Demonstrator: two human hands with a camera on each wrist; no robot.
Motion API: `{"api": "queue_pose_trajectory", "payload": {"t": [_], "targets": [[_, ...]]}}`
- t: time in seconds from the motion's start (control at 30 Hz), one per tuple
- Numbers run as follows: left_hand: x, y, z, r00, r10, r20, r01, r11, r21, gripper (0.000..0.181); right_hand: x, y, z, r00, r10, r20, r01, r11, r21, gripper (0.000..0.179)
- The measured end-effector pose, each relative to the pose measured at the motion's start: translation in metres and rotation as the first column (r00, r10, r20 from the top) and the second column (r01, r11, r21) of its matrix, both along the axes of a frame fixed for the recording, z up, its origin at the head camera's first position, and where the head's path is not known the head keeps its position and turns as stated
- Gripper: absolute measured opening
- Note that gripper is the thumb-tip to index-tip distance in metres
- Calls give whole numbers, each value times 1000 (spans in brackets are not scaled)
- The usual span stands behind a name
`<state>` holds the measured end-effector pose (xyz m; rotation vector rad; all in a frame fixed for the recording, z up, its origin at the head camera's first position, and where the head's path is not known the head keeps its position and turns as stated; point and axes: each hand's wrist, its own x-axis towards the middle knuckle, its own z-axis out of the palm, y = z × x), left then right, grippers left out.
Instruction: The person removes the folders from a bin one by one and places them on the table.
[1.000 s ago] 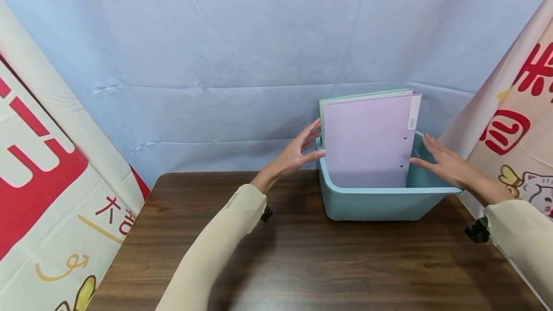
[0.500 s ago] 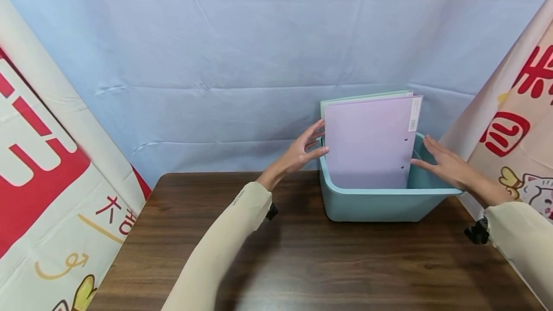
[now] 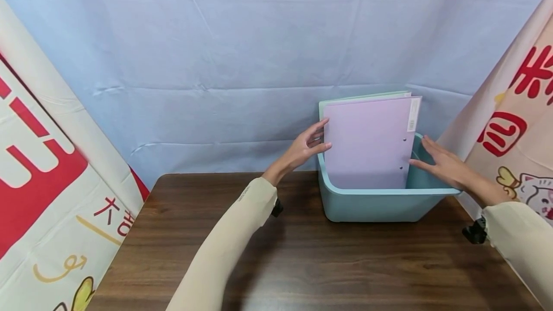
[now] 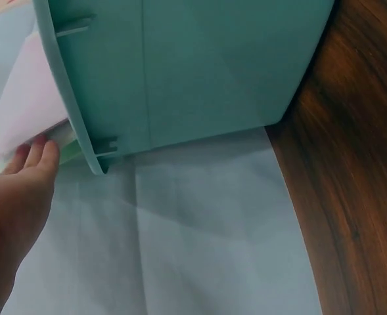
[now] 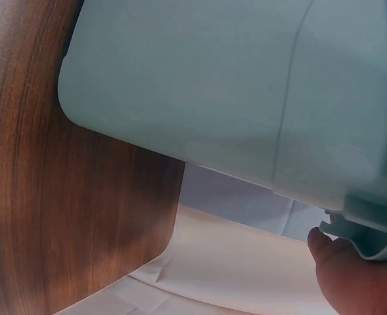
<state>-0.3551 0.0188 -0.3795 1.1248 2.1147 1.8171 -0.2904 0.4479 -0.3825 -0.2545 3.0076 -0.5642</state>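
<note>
A lilac folder (image 3: 367,143), with a white label strip and two small holes near its right edge, stands slightly tilted in a blue-green plastic bin (image 3: 371,205). Behind it shows the edge of a pale green folder (image 3: 367,96). My left hand (image 3: 300,150) is at the folders' left edge, fingers spread; its thumb and index fingertip overlap the lilac folder's edge. In the left wrist view, the fingertips touch the folders' edges beside the bin's rim. My right hand (image 3: 447,164) rests over the bin's right rim, fingers extended and apart from the folders.
The bin stands on a dark wood table (image 3: 337,263), near its back right corner. A pale blue cloth (image 3: 216,61) hangs directly behind. Printed cloths flank the table, one at left (image 3: 43,157) and one at right (image 3: 518,138).
My left hand has shifted slightly to the right, its thumb and index fingertip coming over the lilac folder's left edge. The right hand, folders and bin look nearly unmoved.
</note>
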Motion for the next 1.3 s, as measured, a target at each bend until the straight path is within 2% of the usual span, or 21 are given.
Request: {"api": "queue_pose_trajectory", "payload": {"t": [0.23,0.4,0.67,0.97,1.13,1.3], "targets": [[-4,5,2,999,42,5,-41,999,-24,72,-1,-1,2,1000,5,-2,-5,1000,-4,100],[-6,11,-2,999,52,6,-52,998,-38,71,-1,-2,2,1000,11,-1,-11,1000,-9,99],[-9,23,-6,996,83,-29,-85,994,-62,72,0,-1,0,1000,14,7,-14,1000,-10,99],[-15,32,0,993,85,-84,-94,990,-104,71,0,-2,0,1000,15,3,-15,1000,-3,101],[-16,40,2,995,77,-60,-83,990,-116,66,-1,-2,-1,1000,23,1,-23,1000,-12,100],[-14,50,4,993,111,-44,-116,981,-157,56,-1,-1,-1,1000,27,2,-27,999,-25,99]]}}
